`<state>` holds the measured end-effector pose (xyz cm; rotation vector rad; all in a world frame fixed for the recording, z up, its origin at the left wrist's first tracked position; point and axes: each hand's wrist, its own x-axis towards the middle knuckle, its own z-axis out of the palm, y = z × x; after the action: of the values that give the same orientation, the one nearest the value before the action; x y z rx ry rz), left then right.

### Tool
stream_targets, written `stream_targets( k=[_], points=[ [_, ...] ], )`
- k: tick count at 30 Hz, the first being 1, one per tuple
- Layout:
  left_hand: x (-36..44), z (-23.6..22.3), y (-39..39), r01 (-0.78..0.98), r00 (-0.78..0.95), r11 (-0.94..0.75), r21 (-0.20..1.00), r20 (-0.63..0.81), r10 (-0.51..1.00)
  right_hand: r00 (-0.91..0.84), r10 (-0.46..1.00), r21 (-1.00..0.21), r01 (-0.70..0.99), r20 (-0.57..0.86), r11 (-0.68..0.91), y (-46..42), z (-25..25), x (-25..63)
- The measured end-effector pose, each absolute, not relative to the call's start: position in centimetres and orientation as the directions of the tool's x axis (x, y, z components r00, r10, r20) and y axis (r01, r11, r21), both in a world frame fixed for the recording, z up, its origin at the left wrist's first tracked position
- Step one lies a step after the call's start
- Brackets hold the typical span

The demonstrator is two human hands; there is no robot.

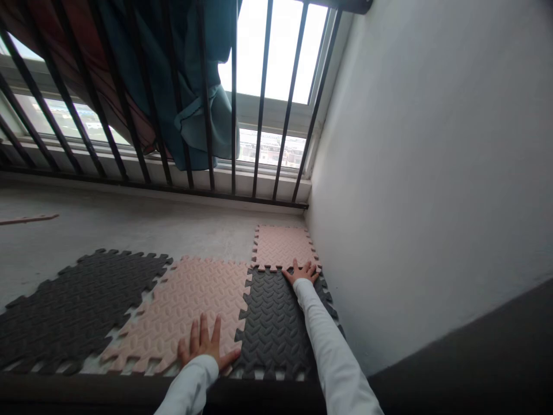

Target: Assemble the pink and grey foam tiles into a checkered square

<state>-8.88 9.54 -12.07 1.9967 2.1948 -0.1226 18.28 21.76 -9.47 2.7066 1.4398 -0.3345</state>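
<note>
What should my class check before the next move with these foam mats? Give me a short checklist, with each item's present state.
1. Left hand spread and holding nothing: ok; it is on the near pink mat.
2. Right hand spread and holding nothing: ok; it is where the far pink mat meets the right black mat.
3. Left black mat joined to the near pink mat: not ok; floor shows between their toothed edges.
4. Far pink mat's teeth fully pressed down: cannot tell; the right hand covers part of that edge.
5. Pink strip apart from the mats: ok.
</note>
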Motion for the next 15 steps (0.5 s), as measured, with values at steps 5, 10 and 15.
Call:
stream_targets(
  k=[5, 10, 15],
  points=[
    [-8.7, -11.6, 9.4, 0.994, -0.097, 0.105, 0.035, -0.174, 0.980, 0.558, 0.806, -0.072, 0.812, -0.197, -0.580, 22.6, -9.7, 18.1],
    [-8.8, -11.9, 9.4, 0.993, -0.104, 0.113, 0.044, -0.168, 0.980, 0.554, 0.810, -0.078, 0.814, -0.190, -0.575, 23.1, -9.9, 18.0],
    [-9.0, -12.1, 9.5, 0.990, -0.082, 0.101, 0.096, -0.184, 0.979, 0.526, 0.832, -0.046, 0.840, -0.179, -0.541, 23.4, -10.2, 18.2]
  ],
)
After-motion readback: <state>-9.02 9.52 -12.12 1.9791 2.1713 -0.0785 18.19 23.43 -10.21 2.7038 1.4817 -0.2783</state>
